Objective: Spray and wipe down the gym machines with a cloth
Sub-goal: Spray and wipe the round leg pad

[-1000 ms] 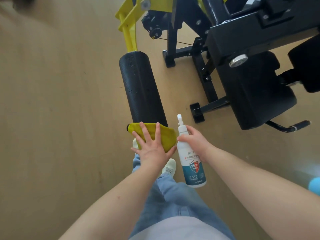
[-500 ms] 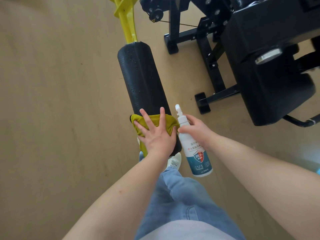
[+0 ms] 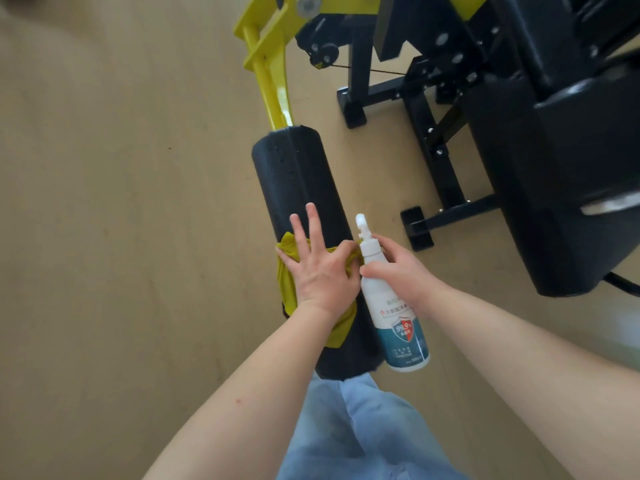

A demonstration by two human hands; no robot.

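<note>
Looking down from the head camera, the left hand (image 3: 322,271) lies flat on a mustard-yellow cloth (image 3: 288,249) and presses it against a black cylindrical foam roller pad (image 3: 298,181). Its grip is wide and slack. The fingers are straight and spread, two fingertips reach past the cloth's far edge onto bare pad, and nothing is clasped. The cloth drapes over the near half of the pad, with a bunched end showing at the hand's left and a loose tail hanging below the wrist.

The right hand (image 3: 398,268) holds a white plastic spray bottle (image 3: 398,327) with a teal label, just beside the pad's right side. Its grip is closed around the bottle's shoulder and upper body, with the thumb on the near face and the fingers wrapped behind. Whether a finger rests on the sprayer cannot be told. The bottle stands roughly upright with its nozzle at the top. The two hands meet, or nearly so, by the bottle's neck.

The pad is mounted on a bright yellow steel arm (image 3: 270,88) running away from the person. To the right, the black metal machine frame (image 3: 443,168) stands with its feet on the tan floor (image 3: 121,202), next to a large black padded seat (image 3: 554,185). Light blue jeans (image 3: 363,427) show just below the pad's near end.
</note>
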